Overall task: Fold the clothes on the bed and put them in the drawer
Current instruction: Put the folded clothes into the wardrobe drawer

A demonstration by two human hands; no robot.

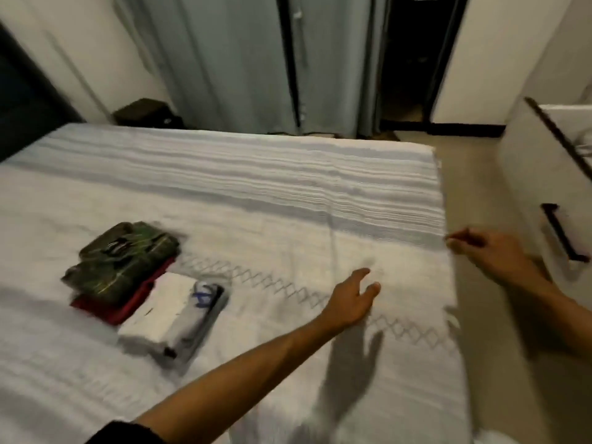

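Both my hands (352,296) (490,254) hang spread and empty; folded clothes (141,283) at left still need the drawer (544,187).

Pretty dim, warm indoor light from overhead. The left hand (354,296) throws a dark shadow on the bed (288,193) just below it. Motion blur everywhere; edges bend, wide-angle style.

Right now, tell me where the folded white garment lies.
In the head view, the folded white garment lies left on the bed, against the red garment under the green plaid one.
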